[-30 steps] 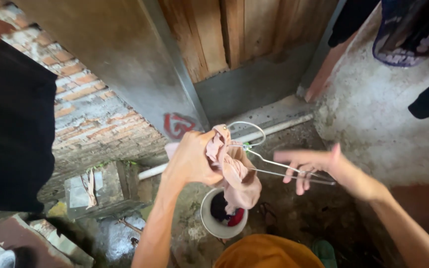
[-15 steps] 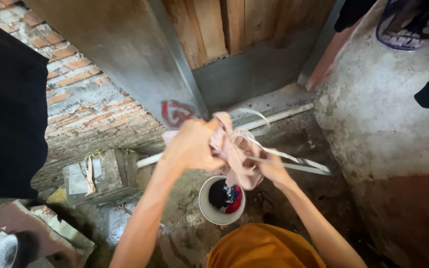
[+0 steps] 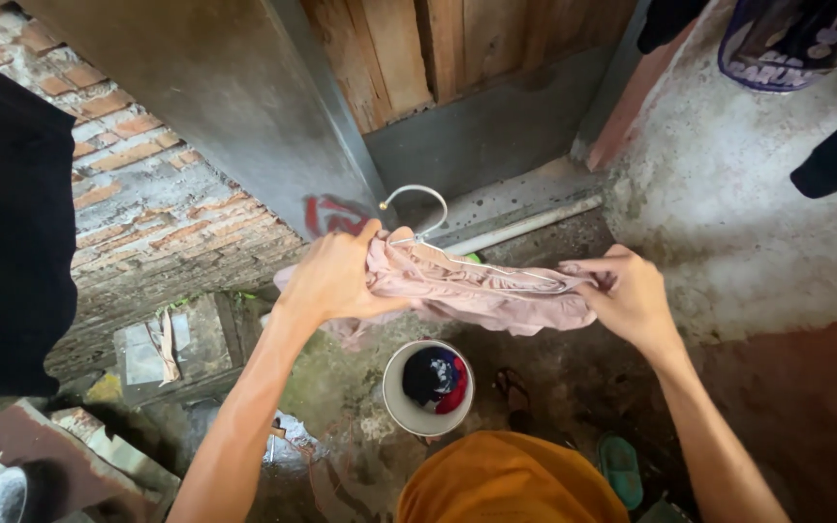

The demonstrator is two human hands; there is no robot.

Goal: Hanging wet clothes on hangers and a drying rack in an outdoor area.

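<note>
Rough concrete floor (image 3: 573,387) and a bare brick wall (image 3: 147,184) are framing the scene, with a wooden door (image 3: 409,58) standing at twelve o'clock. At the centre a pale pink garment (image 3: 481,291) is stretching out flat between both hands over a thin wire hanger (image 3: 417,205), whose hook is poking up at eleven o'clock from the cloth. The left hand (image 3: 331,281) is closing its fingers around the garment's left end, thumb on top, gripping cloth and hanger together just below the hook. The right hand (image 3: 632,295) is pinching the garment's right end at three o'clock, fingers curled in and thumb pressing the fabric. Directly below the garment, at six o'clock, a white bucket (image 3: 417,416) is sitting on the floor, holding dark and red clothes (image 3: 435,376). Dark hanging cloth (image 3: 7,223) is filling the nine o'clock edge, and orange fabric (image 3: 506,484) is showing at the bottom.
</note>
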